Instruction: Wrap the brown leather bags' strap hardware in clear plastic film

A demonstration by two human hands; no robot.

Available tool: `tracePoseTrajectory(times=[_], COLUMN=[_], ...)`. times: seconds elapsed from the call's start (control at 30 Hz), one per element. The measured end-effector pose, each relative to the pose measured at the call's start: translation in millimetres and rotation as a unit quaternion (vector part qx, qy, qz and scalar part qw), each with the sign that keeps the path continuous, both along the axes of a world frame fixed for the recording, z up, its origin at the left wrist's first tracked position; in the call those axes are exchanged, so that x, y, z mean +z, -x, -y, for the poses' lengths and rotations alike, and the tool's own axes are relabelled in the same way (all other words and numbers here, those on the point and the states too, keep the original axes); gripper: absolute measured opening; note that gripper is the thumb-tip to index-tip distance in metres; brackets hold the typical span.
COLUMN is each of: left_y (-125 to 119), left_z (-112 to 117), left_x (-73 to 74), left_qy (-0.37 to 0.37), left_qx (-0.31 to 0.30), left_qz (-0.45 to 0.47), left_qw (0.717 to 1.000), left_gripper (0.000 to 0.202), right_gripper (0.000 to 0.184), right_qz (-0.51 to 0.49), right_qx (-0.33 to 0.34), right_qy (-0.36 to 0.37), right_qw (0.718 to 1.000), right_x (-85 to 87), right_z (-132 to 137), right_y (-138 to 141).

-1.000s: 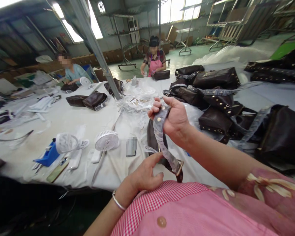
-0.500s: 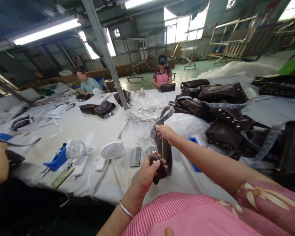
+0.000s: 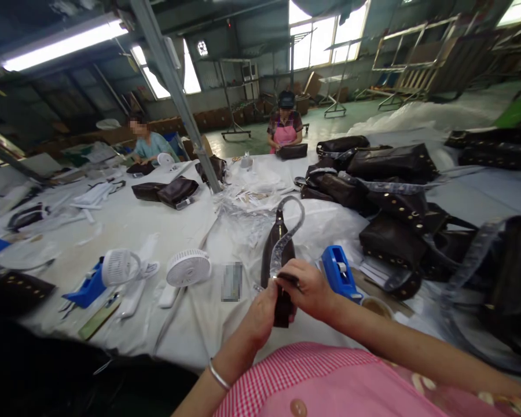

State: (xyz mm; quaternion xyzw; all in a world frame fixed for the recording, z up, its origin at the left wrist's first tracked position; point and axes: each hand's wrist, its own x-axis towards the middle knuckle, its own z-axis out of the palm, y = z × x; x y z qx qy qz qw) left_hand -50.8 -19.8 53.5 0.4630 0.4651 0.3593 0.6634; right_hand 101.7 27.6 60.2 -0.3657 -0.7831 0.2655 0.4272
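In front of me a dark brown leather handbag (image 3: 267,252) stands on the table, its zipper side up. A strap wrapped in clear plastic (image 3: 301,217) loops up above it. My left hand (image 3: 260,315) is closed on the near end of the handbag, its thumb by the strap's buckle end, where a small bit of metal glints. Bent over the same spot, my right hand (image 3: 310,289) pinches a dark leather strap end (image 3: 290,279). The two hands nearly touch. My fingers cover most of the buckle.
Right of my hands are a blue tape dispenser (image 3: 339,272) and a pile of dark handbags (image 3: 391,231). To the left lie a phone (image 3: 231,282), a white fan (image 3: 189,267) and another blue dispenser (image 3: 87,286). A metal post (image 3: 178,98) rises beyond. Two co-workers sit across the table.
My right hand has come down from the upper strap to my left hand and now pinches the strap end. The plastic-wrapped strap has swung into a loop. The copper-coloured buckle is now mostly covered.
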Motion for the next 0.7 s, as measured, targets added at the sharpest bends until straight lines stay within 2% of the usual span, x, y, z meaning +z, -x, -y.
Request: tracePoseTrajectory(times=[0.07,0.17,0.3,0.4,0.47,0.6,0.63,0.7], left_y=[-4,-8,-12,-13,-12,-5,-3,0], left_z=[-3,-8,-9,-8,-7,-7,-7,-6], left_x=[-1.3,-4.8,-7.0,-6.7,-7.1,-10.4,-11.5,-13.7], left_qy=[0.006,-0.001,0.007,0.0,0.007,0.038,0.044,0.059], left_qx=[0.001,0.01,0.008,0.003,0.007,0.051,0.063,0.072], left_qz=[-0.022,-0.047,-0.062,-0.07,-0.054,0.033,0.052,0.075], left_qw=[1.0,0.999,0.998,0.998,0.998,0.997,0.996,0.993], left_gripper=[0.053,0.046,0.043,0.043,0.043,0.041,0.042,0.043], right_gripper=[0.02,0.03,0.033,0.035,0.037,0.04,0.041,0.046], right_qz=[-0.054,-0.112,-0.162,-0.194,-0.219,-0.266,-0.263,-0.204], right_qx=[-0.046,-0.093,-0.102,-0.126,-0.078,0.142,0.171,0.194], right_qy=[0.114,0.249,0.356,0.379,0.379,0.376,0.358,0.288], right_qw=[0.991,0.958,0.915,0.896,0.896,0.876,0.879,0.915], right_x=[-2.9,-9.9,-18.5,-18.9,-17.2,-20.1,-22.5,-27.4], right_z=[-7,-16,-29,-40,-44,-44,-42,-40], right_y=[-2,-4,-5,-10,-15,-32,-36,-42])
